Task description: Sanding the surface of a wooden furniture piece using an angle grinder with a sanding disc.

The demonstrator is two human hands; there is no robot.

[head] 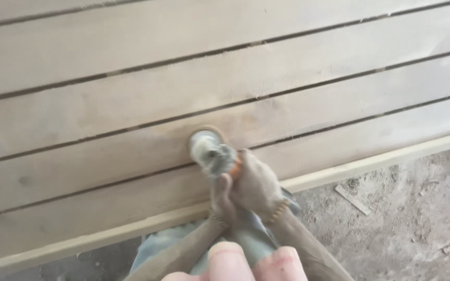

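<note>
A small power sander with a round disc rests its head on a pale wooden plank, blurred by motion. My right hand, in a dusty brown glove, grips the tool's body just behind the head. My left hand, also gloved, holds the body from the left and below, touching the right hand. Both brown sleeves come up from the bottom edge. The rear of the tool is hidden under the hands.
Several long planks lie side by side with dark gaps between them, running slightly uphill to the right. A lighter batten edges them. Dusty ground with a wood scrap lies at right. Blurred fingertip-like shapes sit close to the lens.
</note>
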